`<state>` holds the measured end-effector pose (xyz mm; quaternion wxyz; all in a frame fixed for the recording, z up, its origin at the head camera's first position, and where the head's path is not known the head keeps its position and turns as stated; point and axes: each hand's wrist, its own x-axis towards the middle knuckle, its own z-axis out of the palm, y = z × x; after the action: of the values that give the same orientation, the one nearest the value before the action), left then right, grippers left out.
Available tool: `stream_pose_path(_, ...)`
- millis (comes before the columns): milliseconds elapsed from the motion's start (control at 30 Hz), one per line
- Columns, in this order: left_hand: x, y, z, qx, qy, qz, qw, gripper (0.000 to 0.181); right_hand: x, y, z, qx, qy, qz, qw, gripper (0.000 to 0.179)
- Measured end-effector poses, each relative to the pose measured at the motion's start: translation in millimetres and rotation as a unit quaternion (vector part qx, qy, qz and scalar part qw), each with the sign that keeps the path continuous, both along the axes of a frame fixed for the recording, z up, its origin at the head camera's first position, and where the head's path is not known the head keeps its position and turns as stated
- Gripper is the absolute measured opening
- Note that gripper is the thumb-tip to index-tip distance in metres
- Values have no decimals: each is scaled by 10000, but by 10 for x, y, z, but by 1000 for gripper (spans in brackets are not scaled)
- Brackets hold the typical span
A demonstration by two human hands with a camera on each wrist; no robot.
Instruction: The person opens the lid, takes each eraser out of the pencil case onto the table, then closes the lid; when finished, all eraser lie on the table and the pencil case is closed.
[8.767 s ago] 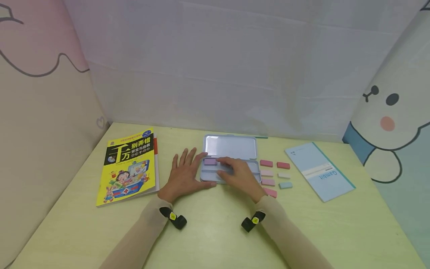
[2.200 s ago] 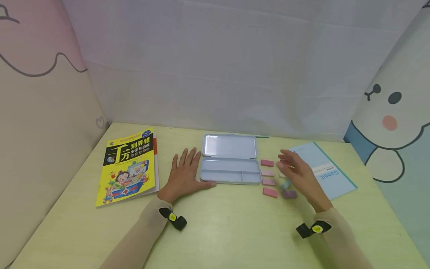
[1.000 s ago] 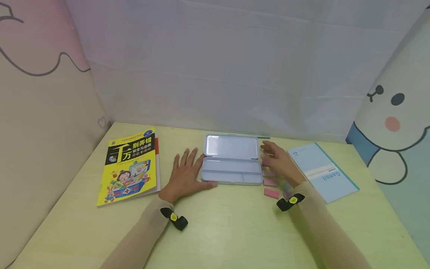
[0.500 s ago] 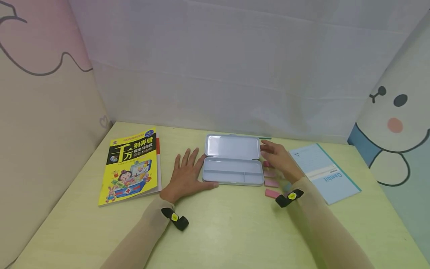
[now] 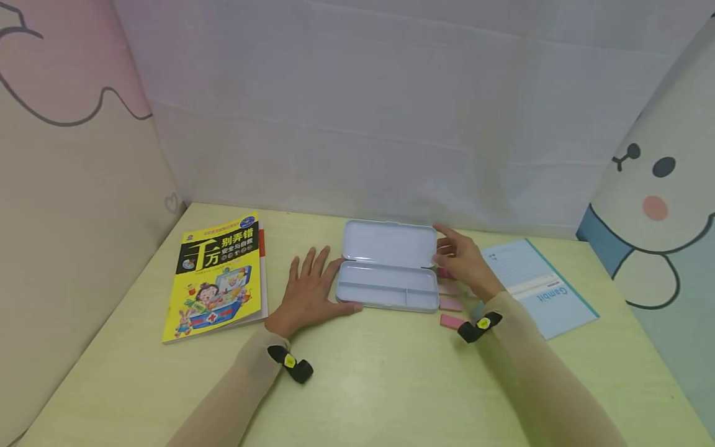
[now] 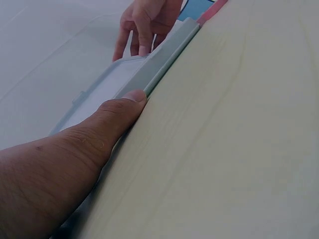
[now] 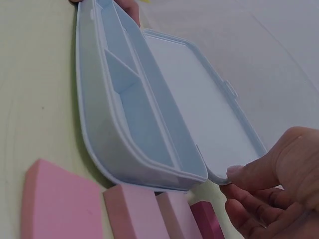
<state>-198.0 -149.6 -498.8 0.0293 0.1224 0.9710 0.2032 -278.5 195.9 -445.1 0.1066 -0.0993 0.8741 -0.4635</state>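
A pale blue pencil case (image 5: 371,295) lies opened on the table, its long and small compartments holding nothing. Its lid (image 5: 388,245) stands tilted up at the back. My right hand (image 5: 463,259) pinches the lid's right corner, thumb on the inner side and fingers beneath, as the right wrist view shows. My left hand (image 5: 307,295) rests at the case's left end with fingers spread; its thumb (image 6: 127,102) lies along the front edge. Several eraser-like blocks, among them a pink block (image 5: 451,321), line up at the case's right end, partly hidden by my right arm.
A yellow-covered book (image 5: 215,298) lies at the left, on top of another book. To the right is a light blue notebook (image 5: 544,295) marked Gambit. A pale curtain (image 5: 357,112) hangs along the table's back edge.
The purple block has gone from the case to the group on the right. Afterwards my right hand moved to the lid's right edge, and the lid has tipped upward. My left hand stays put.
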Motion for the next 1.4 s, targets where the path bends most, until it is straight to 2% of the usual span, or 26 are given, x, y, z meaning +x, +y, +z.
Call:
stream_pose_path(267,9,2,6,12,71,-8,10000,109,-15,15,-64,66,672,-167,9976,73)
stream_pose_path(467,2,3,4,31,137,-36,9999,108,73,77,-79,-52,993,-170,9949,72)
stream_pose_path(700,0,-7,4,57,132,-38,9999,107,220,159,-99,-875,938,205,9915,70)
stream_pose_path(867,0,-7,0,39,88,-12,10000,107,319,186,-77,-1213,1040,318,9866,54)
stream_pose_path(1067,-5,-6,-7,25,114,-6,9999,106,404,209,-15,-903,1201,95,9886,32)
stream_pose_path(1267,1,-4,6,21,73,-2,10000,107,441,184,-13,-885,860,236,9921,30)
stream_pose_path(1400,7,-5,16,79,71,-2,9999,110,453,157,-36,-593,1038,378,9921,28)
